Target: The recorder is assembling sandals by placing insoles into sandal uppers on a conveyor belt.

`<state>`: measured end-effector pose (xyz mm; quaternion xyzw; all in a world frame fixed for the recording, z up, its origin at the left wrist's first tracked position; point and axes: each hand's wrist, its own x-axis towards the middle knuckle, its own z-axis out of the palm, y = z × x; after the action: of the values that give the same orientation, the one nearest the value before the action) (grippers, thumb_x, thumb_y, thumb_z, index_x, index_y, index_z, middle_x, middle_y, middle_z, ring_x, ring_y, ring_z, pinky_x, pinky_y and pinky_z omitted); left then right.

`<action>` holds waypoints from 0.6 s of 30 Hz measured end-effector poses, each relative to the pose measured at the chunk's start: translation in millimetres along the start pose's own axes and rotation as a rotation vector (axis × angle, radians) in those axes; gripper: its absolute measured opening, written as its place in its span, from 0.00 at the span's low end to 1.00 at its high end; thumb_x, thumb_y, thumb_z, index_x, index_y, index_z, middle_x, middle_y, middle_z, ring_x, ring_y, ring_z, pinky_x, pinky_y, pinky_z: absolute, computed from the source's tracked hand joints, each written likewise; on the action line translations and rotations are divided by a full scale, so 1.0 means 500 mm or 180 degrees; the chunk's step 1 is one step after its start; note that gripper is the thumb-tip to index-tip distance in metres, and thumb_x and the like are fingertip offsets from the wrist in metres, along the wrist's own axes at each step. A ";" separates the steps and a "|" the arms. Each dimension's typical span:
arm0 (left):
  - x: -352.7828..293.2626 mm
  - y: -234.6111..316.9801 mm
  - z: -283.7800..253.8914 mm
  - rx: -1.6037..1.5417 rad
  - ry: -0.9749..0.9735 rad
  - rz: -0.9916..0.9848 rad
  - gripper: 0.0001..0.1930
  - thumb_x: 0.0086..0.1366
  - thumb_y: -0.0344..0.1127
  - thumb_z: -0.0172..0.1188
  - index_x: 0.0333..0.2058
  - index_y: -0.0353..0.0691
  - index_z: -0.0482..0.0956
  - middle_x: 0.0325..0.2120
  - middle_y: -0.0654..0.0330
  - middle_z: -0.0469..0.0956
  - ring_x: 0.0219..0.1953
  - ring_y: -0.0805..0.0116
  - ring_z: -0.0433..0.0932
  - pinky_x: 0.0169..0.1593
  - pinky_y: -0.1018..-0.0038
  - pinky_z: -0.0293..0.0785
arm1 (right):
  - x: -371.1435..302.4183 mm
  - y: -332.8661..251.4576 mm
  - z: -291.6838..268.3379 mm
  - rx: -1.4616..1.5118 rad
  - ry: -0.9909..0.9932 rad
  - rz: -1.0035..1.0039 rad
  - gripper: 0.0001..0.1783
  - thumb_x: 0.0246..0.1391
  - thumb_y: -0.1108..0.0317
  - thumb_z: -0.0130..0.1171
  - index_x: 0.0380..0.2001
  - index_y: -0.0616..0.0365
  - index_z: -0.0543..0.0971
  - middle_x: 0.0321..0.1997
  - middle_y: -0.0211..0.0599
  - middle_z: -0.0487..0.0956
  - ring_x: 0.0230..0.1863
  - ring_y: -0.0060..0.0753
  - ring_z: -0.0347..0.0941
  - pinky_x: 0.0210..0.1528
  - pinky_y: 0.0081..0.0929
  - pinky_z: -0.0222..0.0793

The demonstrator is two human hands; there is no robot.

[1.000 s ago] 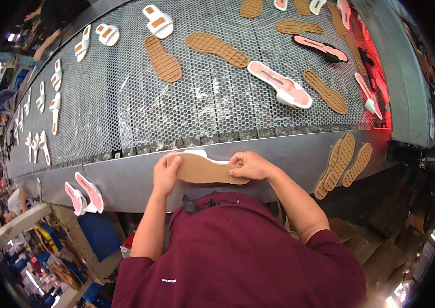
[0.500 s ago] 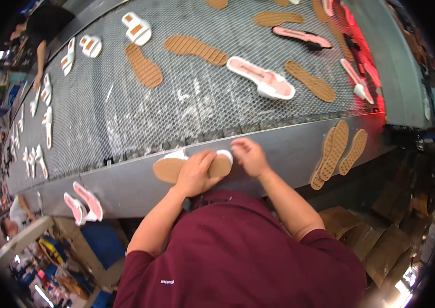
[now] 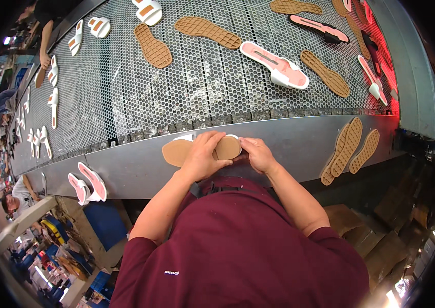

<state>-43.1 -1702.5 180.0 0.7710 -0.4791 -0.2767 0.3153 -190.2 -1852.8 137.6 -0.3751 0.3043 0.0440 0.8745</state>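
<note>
A slide sandal point(image 3: 176, 153) is held over the metal ledge, its smooth tan underside facing up and bits of white showing at its far edge. My left hand point(image 3: 202, 158) wraps round its middle. At the sandal's right end, my right hand point(image 3: 259, 155) pinches the rim between thumb and fingers. What lies beneath the sandal is hidden. To the right, several loose tan outsoles point(image 3: 346, 147) with gridded faces lie on the ledge. A pair of white sandals with pink footbeds point(image 3: 93, 182) rests on the ledge to the left.
Beyond the metal ledge point(image 3: 289, 138) runs a mesh conveyor belt point(image 3: 186, 87) carrying tan outsoles point(image 3: 325, 73) and white sandals point(image 3: 275, 65). A green machine housing point(image 3: 412, 66), red-lit at its mouth, stands at the right. Another person's arm point(image 3: 46, 43) reaches over the belt's far left.
My right hand has come left and closed on the sandal's right end. My left hand keeps its grip. The whole view has shifted a little, and the belt's shoes appear farther up and right.
</note>
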 end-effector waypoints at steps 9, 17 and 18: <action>0.004 0.010 0.023 0.0275 0.0131 0.0164 0.39 0.45 0.37 0.76 0.57 0.38 0.70 0.52 0.50 0.71 0.53 0.49 0.69 0.57 0.59 0.67 | -0.007 0.009 -0.022 -0.0507 -0.0021 -0.0492 0.18 0.69 0.63 0.48 0.46 0.69 0.79 0.42 0.36 0.82 0.41 0.21 0.76 0.41 0.23 0.75; 0.017 0.017 0.054 0.0386 0.0497 0.0340 0.37 0.43 0.34 0.75 0.53 0.35 0.71 0.49 0.50 0.73 0.51 0.48 0.71 0.55 0.58 0.68 | -0.022 -0.037 0.031 -0.1689 0.0594 -0.0731 0.14 0.59 0.66 0.61 0.43 0.65 0.81 0.36 0.32 0.82 0.37 0.16 0.75 0.40 0.21 0.73; 0.020 0.018 0.053 0.0379 0.0538 0.0351 0.36 0.43 0.34 0.75 0.53 0.36 0.71 0.49 0.49 0.73 0.51 0.48 0.71 0.55 0.57 0.68 | -0.023 -0.041 0.032 -0.1759 0.0599 -0.0768 0.14 0.59 0.66 0.61 0.43 0.65 0.81 0.36 0.31 0.82 0.37 0.16 0.74 0.40 0.21 0.73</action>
<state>-63.5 -1720.6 168.3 0.7814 -0.5081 -0.1640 0.3230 -185.0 -1854.7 165.5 -0.6343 0.3138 -0.0140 0.7064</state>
